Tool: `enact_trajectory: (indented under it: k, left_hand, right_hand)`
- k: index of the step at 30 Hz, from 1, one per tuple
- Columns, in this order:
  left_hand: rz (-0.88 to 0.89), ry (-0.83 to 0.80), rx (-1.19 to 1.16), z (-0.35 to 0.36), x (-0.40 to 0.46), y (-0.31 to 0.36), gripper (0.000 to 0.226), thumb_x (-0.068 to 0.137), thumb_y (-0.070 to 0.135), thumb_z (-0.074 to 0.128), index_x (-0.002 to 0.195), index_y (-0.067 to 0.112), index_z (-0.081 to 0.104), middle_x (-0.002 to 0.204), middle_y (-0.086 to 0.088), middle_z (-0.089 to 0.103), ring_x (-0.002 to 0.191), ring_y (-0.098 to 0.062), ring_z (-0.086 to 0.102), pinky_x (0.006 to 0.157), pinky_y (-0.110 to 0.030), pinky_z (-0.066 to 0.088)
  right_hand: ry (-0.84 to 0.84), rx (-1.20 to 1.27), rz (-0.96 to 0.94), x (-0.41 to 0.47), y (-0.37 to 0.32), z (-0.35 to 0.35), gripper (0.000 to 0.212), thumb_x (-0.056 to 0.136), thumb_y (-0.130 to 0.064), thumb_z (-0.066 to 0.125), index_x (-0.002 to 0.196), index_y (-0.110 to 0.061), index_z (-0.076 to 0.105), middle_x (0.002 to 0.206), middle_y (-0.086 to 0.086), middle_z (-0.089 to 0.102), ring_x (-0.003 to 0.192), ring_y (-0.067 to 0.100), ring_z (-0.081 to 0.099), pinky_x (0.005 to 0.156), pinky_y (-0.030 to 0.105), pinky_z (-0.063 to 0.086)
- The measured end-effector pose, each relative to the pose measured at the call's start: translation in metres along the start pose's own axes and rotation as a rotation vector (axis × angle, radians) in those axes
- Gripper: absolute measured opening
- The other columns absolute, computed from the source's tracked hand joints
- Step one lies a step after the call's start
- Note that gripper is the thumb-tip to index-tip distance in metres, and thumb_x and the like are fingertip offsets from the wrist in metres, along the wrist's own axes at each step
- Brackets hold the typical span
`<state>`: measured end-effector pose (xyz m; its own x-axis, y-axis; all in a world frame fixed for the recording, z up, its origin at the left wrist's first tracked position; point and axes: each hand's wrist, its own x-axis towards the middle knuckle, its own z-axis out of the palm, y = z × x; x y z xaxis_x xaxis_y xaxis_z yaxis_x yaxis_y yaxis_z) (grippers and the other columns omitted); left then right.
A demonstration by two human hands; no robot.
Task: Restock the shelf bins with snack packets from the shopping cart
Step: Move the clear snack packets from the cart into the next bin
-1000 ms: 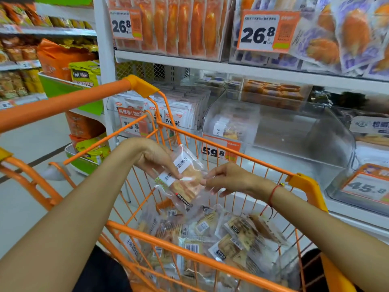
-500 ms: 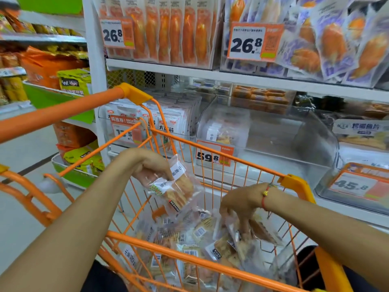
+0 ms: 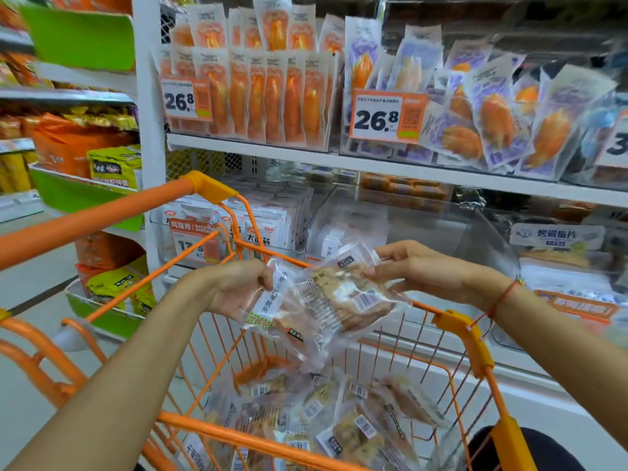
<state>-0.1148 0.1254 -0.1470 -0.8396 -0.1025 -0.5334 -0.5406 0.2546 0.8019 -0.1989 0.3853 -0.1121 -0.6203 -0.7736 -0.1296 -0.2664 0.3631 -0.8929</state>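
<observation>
while left hand (image 3: 238, 287) grips packets (image 3: 326, 300), right hand (image 3: 418, 270) pinches top; above cart (image 3: 469, 338)

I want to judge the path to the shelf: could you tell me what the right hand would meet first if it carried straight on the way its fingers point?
The right hand points left, toward the left hand; it would probably meet the packets both hands hold, not the clear bin behind.

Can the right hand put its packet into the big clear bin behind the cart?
Probably yes. The right hand pinches a snack packet above the cart rim, and the clear bin sits just behind it with an open top, nothing between them.
</observation>
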Motion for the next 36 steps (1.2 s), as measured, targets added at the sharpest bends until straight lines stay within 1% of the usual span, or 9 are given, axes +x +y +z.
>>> enact_trajectory:
  k: [3, 4, 6, 11, 15, 22, 28, 32, 36]
  left_hand:
    - [0.056, -0.048, -0.129, 0.000, 0.002, 0.002, 0.032, 0.089, 0.023, 0.044, 0.120, 0.024, 0.034, 0.138, 0.013, 0.026, 0.107, -0.016, 0.050, 0.082, -0.031, 0.052]
    - [0.085, -0.043, -0.163, -0.003, 0.004, 0.001, 0.039, 0.080, 0.028, 0.053, 0.116, 0.020, 0.038, 0.137, 0.011, 0.030, 0.119, -0.027, 0.049, 0.082, -0.033, 0.051]
    - [0.130, -0.013, -0.243, -0.010, 0.010, -0.003, 0.058, 0.054, 0.030, 0.068, 0.104, 0.018, 0.040, 0.129, 0.004, 0.039, 0.099, -0.021, 0.033, 0.089, -0.039, 0.044]
    - [0.212, -0.003, -0.428, -0.005, 0.010, 0.001, 0.046, 0.092, 0.027, 0.029, 0.123, 0.006, 0.055, 0.105, -0.008, 0.068, 0.091, -0.025, 0.064, 0.079, -0.034, 0.052]
    - [0.280, -0.020, -0.561, 0.012, 0.006, 0.005, 0.053, 0.096, 0.029, 0.021, 0.136, 0.008, 0.049, 0.124, -0.018, 0.063, 0.117, -0.036, 0.058, 0.093, -0.044, 0.048]
    - [0.365, -0.138, -0.477, 0.036, 0.005, 0.009, 0.051, 0.095, 0.051, 0.035, 0.121, 0.016, 0.062, 0.115, -0.008, 0.069, 0.100, -0.023, 0.065, 0.086, -0.036, 0.052]
    - [0.403, 0.189, -0.450, 0.030, 0.014, 0.004, 0.033, 0.102, 0.028, 0.038, 0.114, 0.012, 0.064, 0.100, -0.012, 0.068, 0.082, -0.023, 0.064, 0.066, -0.032, 0.054]
    - [0.320, 0.111, -0.609, 0.034, 0.021, 0.004, 0.032, 0.102, 0.022, 0.040, 0.125, 0.007, 0.056, 0.112, -0.014, 0.064, 0.084, -0.022, 0.065, 0.056, -0.027, 0.057]
    - [0.272, 0.026, -0.654, 0.044, 0.017, 0.004, 0.032, 0.102, 0.020, 0.038, 0.128, 0.007, 0.052, 0.100, -0.011, 0.066, 0.060, -0.015, 0.068, 0.042, -0.021, 0.051]
  right_hand:
    - [0.217, 0.140, -0.143, -0.003, -0.001, 0.010, 0.027, 0.091, -0.008, 0.058, 0.117, -0.011, 0.065, 0.111, 0.010, 0.071, 0.099, 0.021, 0.069, 0.089, 0.030, 0.055]
    - [0.343, 0.172, -0.261, -0.004, -0.002, 0.015, 0.029, 0.089, -0.006, 0.060, 0.117, -0.013, 0.065, 0.110, 0.005, 0.072, 0.100, 0.017, 0.069, 0.088, 0.027, 0.055]
    - [0.572, 0.103, -0.556, -0.011, -0.005, 0.029, 0.028, 0.086, -0.006, 0.063, 0.111, -0.019, 0.068, 0.109, -0.005, 0.071, 0.102, 0.010, 0.067, 0.086, 0.021, 0.054]
    - [0.779, -1.037, -0.995, -0.010, 0.021, 0.045, 0.026, 0.091, -0.018, 0.057, 0.111, -0.028, 0.070, 0.113, -0.004, 0.069, 0.106, 0.016, 0.061, 0.083, 0.029, 0.043]
    - [0.638, -1.332, -0.950, 0.001, 0.034, 0.048, 0.035, 0.086, -0.012, 0.060, 0.115, -0.029, 0.069, 0.114, 0.001, 0.069, 0.100, 0.021, 0.058, 0.079, 0.030, 0.035]
    - [0.655, -1.315, -0.700, 0.016, 0.021, 0.077, 0.030, 0.092, -0.035, 0.046, 0.108, -0.020, 0.067, 0.089, 0.001, 0.059, 0.069, 0.019, 0.053, 0.057, 0.028, 0.035]
    - [0.426, -0.943, -0.500, 0.020, 0.001, 0.079, 0.048, 0.087, -0.053, 0.042, 0.120, -0.025, 0.065, 0.111, -0.005, 0.065, 0.101, 0.017, 0.055, 0.083, 0.035, 0.049]
    - [0.399, -0.988, -0.426, 0.023, 0.017, 0.060, 0.050, 0.085, -0.050, 0.050, 0.134, -0.039, 0.050, 0.146, -0.001, 0.039, 0.131, 0.025, 0.036, 0.106, 0.045, 0.035]
    - [0.629, -1.050, -0.576, 0.024, 0.032, 0.060, 0.045, 0.085, -0.027, 0.064, 0.128, -0.029, 0.051, 0.142, 0.009, 0.045, 0.119, 0.031, 0.047, 0.092, 0.045, 0.045]
